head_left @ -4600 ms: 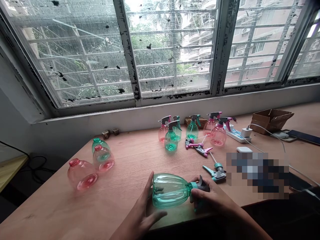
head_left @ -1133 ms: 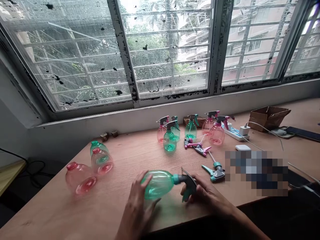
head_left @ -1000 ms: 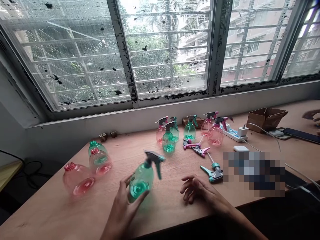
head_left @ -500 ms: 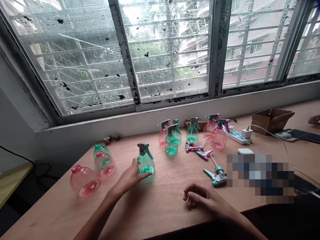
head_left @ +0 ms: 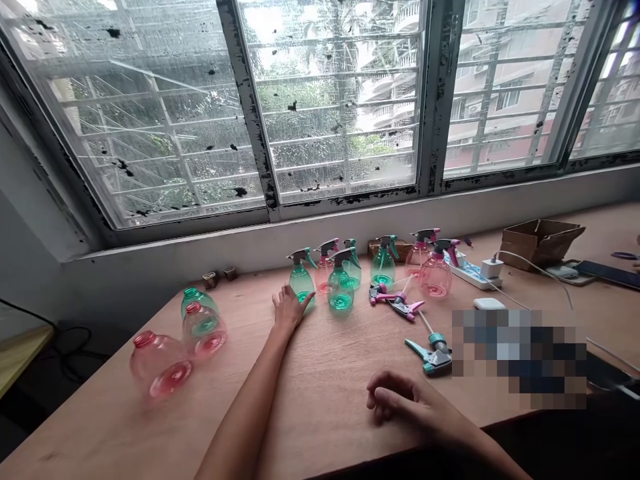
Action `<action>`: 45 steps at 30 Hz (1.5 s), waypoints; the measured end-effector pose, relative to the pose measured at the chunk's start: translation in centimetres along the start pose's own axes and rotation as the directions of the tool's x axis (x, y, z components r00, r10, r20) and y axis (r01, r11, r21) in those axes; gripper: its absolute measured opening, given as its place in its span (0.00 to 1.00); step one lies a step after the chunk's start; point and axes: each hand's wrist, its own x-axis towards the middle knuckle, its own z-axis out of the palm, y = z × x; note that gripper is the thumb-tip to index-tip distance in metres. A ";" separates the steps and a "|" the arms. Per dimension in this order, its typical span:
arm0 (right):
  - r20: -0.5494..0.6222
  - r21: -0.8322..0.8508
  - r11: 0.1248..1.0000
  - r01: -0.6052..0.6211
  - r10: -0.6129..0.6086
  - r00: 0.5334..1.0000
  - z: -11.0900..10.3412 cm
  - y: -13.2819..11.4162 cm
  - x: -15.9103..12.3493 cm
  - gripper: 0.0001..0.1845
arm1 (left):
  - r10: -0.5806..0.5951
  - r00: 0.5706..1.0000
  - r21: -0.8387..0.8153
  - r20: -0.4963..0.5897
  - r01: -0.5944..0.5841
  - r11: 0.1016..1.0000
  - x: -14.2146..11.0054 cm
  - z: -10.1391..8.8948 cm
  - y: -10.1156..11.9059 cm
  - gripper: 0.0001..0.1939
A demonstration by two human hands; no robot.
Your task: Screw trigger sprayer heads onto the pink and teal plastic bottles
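My left hand [head_left: 289, 311] is stretched far across the wooden table [head_left: 320, 400], its fingers round the base of a green spray bottle [head_left: 301, 275] with a grey trigger head. That bottle stands upright at the left end of a row of several assembled green and pink spray bottles [head_left: 341, 288]. My right hand [head_left: 403, 400] rests near the front edge of the table with its fingers curled under and nothing in them. A loose teal trigger head [head_left: 433, 351] lies just beyond it.
Headless bottles sit at the left: two pink ones [head_left: 161, 363] [head_left: 204, 328] and a green one [head_left: 194, 299]. Loose pink trigger heads [head_left: 396, 298] lie by the row. A power strip [head_left: 471, 270], a cardboard box [head_left: 540, 237] and a phone [head_left: 607, 271] are at the right.
My right hand let go of the trigger head. My left hand stood the green bottle upright and carried it away to the row by the window. The right hand settled on the table.
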 end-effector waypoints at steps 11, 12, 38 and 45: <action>-0.015 -0.026 0.999 -0.028 0.028 0.999 0.1 -0.3 -0.1 0.17 | 0.049 0.990 0.137 0.133 -0.068 0.988 -2.9 -2.8 -1.0 0.17; -0.015 -0.030 0.999 -0.028 0.027 1.000 0.0 -0.3 -0.2 0.16 | 0.064 0.987 0.154 0.147 -0.087 0.984 -3.2 -3.7 -1.5 0.17; -0.046 -0.115 0.992 -0.044 0.039 0.998 0.1 -0.1 -0.2 0.19 | 0.162 0.975 -0.031 0.149 -0.159 0.987 -11.5 -15.6 -4.2 0.36; -0.246 -0.814 0.575 -0.081 -0.214 0.945 -4.1 -2.4 2.2 0.17 | 0.036 0.997 -0.419 0.063 -0.007 0.908 -21.5 -13.8 0.0 0.37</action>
